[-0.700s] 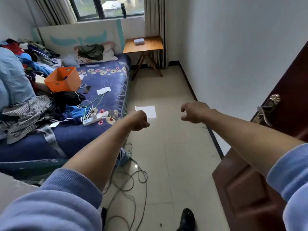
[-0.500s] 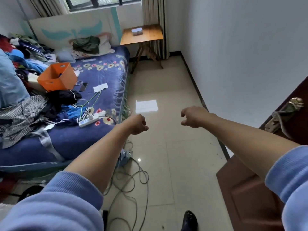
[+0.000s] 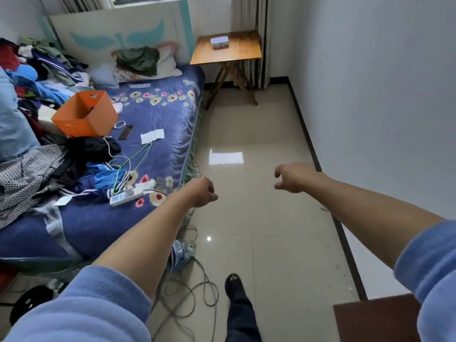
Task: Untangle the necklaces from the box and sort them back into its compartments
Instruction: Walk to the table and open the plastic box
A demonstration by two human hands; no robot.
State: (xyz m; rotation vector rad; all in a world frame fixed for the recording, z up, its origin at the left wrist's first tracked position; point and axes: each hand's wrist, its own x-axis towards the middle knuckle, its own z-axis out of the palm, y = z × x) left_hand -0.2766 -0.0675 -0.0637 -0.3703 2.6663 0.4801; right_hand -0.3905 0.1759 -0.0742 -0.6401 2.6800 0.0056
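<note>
Task not started, both hands empty, nothing untangled.
Left hand (image 3: 202, 192) in a loose fist, right hand (image 3: 292, 177) loosely curled; small box (image 3: 219, 42) on desk (image 3: 243, 49) far ahead of both, untouched.

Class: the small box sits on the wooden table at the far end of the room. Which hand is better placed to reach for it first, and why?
Probably the right hand: its fingers are loosely open, and it is nearer the wall side where the wooden table holds the small box. The left hand is curled shut by the bed. Both are far.

One head-worn camera looks forward and down past both outstretched forearms, the tiled floor (image 3: 266, 218) far beyond the hands.
</note>
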